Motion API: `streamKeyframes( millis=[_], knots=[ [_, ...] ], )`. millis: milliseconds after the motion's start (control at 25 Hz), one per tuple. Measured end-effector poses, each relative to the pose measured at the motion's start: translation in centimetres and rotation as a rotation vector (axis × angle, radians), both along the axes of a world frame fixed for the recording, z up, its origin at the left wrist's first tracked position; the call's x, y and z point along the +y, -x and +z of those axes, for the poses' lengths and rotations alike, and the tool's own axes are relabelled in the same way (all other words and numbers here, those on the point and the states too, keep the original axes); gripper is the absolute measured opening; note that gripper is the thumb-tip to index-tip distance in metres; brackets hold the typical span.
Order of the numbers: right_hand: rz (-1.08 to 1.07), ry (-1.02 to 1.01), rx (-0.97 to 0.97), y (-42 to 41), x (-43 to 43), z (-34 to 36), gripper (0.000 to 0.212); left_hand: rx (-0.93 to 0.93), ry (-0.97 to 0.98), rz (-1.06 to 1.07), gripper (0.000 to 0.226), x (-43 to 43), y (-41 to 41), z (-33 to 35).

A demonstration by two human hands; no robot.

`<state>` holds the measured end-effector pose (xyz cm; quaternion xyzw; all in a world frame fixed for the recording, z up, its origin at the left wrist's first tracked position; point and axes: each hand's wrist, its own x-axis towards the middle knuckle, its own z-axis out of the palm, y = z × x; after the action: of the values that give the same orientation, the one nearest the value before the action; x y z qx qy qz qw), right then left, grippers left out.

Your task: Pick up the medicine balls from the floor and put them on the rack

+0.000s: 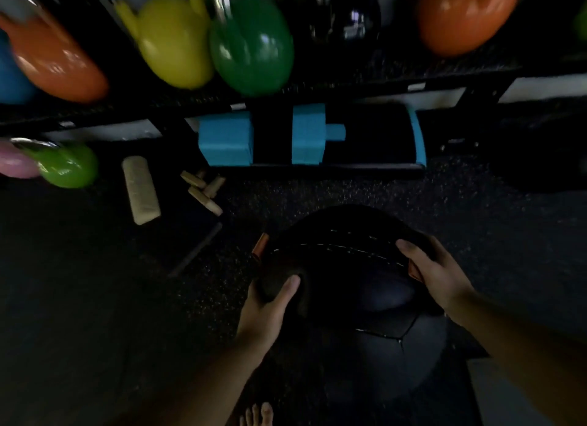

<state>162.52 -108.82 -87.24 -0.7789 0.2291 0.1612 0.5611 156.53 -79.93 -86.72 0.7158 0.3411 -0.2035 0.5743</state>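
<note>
Black medicine ball (343, 260): clasped between left hand (270, 308) and right hand (435, 276), each grip pressed against its sides, second ball (397, 355) beneath, rack (349, 86) beyond; none visibly racked

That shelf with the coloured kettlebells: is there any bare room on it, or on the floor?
On the shelf, the only gap lies between the black kettlebell and the right orange kettlebell; left of that it is packed. The floor is bare left of the held medicine ball, below the wooden block and pegs.
</note>
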Motion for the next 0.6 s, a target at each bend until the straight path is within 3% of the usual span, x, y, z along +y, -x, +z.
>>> streamKeyframes(
  millis=[120, 280, 320, 400, 480, 600],
  knots=[
    [-0.016, -0.03, -0.14, -3.0, -0.2, 12.9, 0.101, -0.166, -0.012, -0.025, 0.122, 0.2, -3.7, 11.4],
    [-0.063, -0.061, -0.36, -6.1, 0.2, 30.6, 0.095, -0.358, 0.003, -0.015, 0.071, 0.6, -8.8, 28.8],
    [-0.083, -0.053, -0.423, -7.1, 0.3, 35.3, 0.1, -0.418, -0.008, -0.009, 0.069, 0.8, -10.1, 33.7],
    [-0.109, -0.056, -0.529, -8.5, 0.2, 44.3, 0.111, -0.546, -0.019, 0.003, 0.088, 0.8, -11.2, 43.4],
    [-0.087, -0.088, -0.638, -9.0, 0.3, 53.8, 0.099, -0.685, -0.034, 0.01, 0.093, 0.7, -12.0, 52.6],
    [-0.039, -0.126, -0.831, -10.0, 0.1, 66.5, 0.07, -0.851, -0.052, 0.049, 0.083, 0.7, -12.7, 64.4]
  ],
)
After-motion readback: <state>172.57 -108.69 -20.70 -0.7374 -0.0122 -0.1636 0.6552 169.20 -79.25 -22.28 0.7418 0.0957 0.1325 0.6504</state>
